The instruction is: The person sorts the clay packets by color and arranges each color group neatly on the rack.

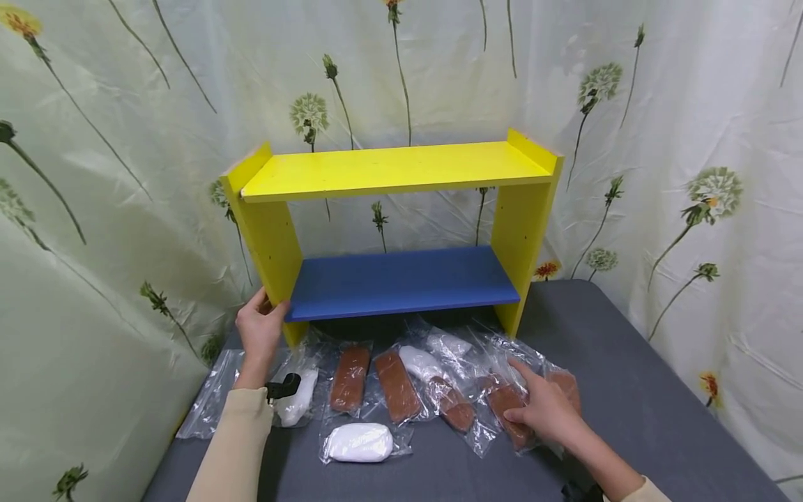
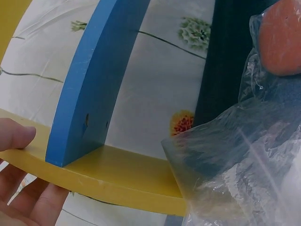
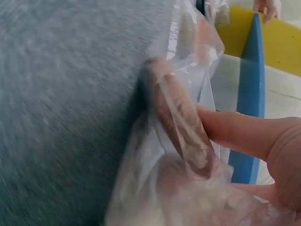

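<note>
A small yellow shelf unit with a blue lower board stands on the dark table. My left hand grips the front edge of its left side panel, thumb on the inner face and fingers outside, beside the blue board's end. In the left wrist view, the yellow panel lies between thumb and fingers. At the right, my right hand holds a brown clay-like block in a clear plastic bag between thumb and fingers. The right wrist view shows the crumpled bag hiding some fingers.
More bagged brown blocks and white lumps lie in front of and under the shelf. One bagged white lump lies nearest the front. A flower-printed curtain hangs behind and beside the dark grey tabletop.
</note>
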Tool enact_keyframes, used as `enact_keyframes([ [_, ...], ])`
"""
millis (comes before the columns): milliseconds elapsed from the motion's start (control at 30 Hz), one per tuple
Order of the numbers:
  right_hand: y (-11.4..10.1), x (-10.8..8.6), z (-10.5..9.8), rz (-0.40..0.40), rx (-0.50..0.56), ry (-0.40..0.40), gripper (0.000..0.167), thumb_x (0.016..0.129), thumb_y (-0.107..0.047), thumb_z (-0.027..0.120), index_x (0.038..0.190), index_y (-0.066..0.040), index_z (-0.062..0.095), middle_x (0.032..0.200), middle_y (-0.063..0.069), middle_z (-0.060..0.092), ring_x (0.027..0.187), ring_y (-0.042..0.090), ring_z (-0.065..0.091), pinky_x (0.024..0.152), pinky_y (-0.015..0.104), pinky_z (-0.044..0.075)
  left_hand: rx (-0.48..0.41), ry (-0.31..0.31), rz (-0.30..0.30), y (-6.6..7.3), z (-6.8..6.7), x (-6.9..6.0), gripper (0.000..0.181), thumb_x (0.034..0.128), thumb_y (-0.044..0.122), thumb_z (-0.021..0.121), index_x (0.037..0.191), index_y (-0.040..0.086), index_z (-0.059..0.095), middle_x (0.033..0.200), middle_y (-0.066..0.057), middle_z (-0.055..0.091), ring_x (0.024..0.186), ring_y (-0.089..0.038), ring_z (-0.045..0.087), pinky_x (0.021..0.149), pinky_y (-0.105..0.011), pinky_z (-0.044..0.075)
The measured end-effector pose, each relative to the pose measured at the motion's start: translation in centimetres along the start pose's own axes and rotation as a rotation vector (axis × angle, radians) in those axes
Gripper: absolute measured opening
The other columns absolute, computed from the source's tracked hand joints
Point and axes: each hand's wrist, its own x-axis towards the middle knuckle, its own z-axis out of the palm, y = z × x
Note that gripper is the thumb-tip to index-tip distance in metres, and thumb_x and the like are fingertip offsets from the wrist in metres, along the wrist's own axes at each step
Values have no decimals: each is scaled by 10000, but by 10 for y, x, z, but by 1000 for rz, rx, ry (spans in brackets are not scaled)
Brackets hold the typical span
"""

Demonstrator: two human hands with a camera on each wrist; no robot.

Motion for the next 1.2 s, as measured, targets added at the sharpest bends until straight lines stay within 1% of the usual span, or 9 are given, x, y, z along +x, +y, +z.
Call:
enact_keyframes([
  [100, -2, 0, -5, -18, 32, 9, 888, 723, -67, 888, 1502, -97, 464, 519, -15, 424, 435, 122, 386, 409, 269, 341, 2, 1, -1, -1, -1, 1, 463, 907, 120, 746, 1361, 157, 660, 1249, -125, 680, 1123, -258, 657, 911, -340, 540],
  [200, -3, -1, -12, -24, 35, 10, 804, 770, -84, 852, 1489, -115, 494, 521, -22, 404, 441, 118, 371, 422, 268, 336, 7, -1, 1, -1, -1, 2, 463, 914, 135, 743, 1367, 172, 656, 1251, -115, 679, 1121, -244, 656, 915, -338, 539],
  [433, -7, -7, -36, -35, 57, -8, 687, 835, -155, 817, 1463, -156, 540, 777, 90, 631, 605, 166, 498, 543, 326, 418, 25, 12, 5, -3, -1, 3, 463, 914, 123, 743, 1367, 171, 656, 1243, -125, 685, 1125, -255, 659, 924, -370, 539],
  [600, -10, -10, -55, -19, 74, -5, 666, 870, -200, 793, 1476, -165, 518, 596, 37, 512, 468, 173, 460, 454, 325, 413, 50, 31, 9, -6, -1, 2, 441, 913, 126, 744, 1347, 155, 671, 1213, -129, 697, 1094, -253, 668, 910, -373, 547],
  [733, -10, -13, -69, -61, 56, 43, 671, 873, -259, 796, 1476, -167, 518, 847, 72, 657, 649, 177, 575, 505, 333, 437, 68, 36, 3, -6, -1, 0, 423, 915, 129, 739, 1334, 137, 680, 1196, -130, 700, 1078, -249, 668, 910, -388, 547],
  [833, -10, -15, -79, -93, 45, 91, 669, 874, -299, 798, 1472, -173, 526, 1038, 135, 669, 698, 177, 572, 514, 333, 431, 78, 30, 13, -4, 0, 0, 410, 917, 122, 733, 1324, 131, 687, 1195, -129, 700, 1094, -252, 666, 912, -406, 546],
  [967, -15, -15, -91, -123, 32, 144, 656, 884, -331, 790, 1469, -180, 535, 1068, 173, 670, 679, 190, 541, 500, 325, 408, 78, 33, 47, -4, 2, 1, 386, 913, 104, 730, 1298, 120, 703, 1179, -128, 706, 1095, -252, 668, 911, -443, 544],
  [1000, -17, -14, -94, -135, 28, 158, 648, 885, -335, 789, 1463, -172, 544, 1120, 177, 673, 741, 196, 561, 515, 323, 413, 77, 34, 51, -4, 2, 1, 382, 915, 102, 729, 1296, 117, 704, 1179, -126, 705, 1094, -252, 667, 913, -451, 542],
  [1200, -28, -11, -105, -187, 31, 229, 608, 872, -331, 805, 1420, -165, 601, 1102, 161, 700, 799, 207, 567, 538, 291, 417, 71, 39, 48, -5, 2, 0, 366, 916, 94, 726, 1281, 110, 710, 1178, -120, 704, 1097, -243, 663, 917, -465, 539],
])
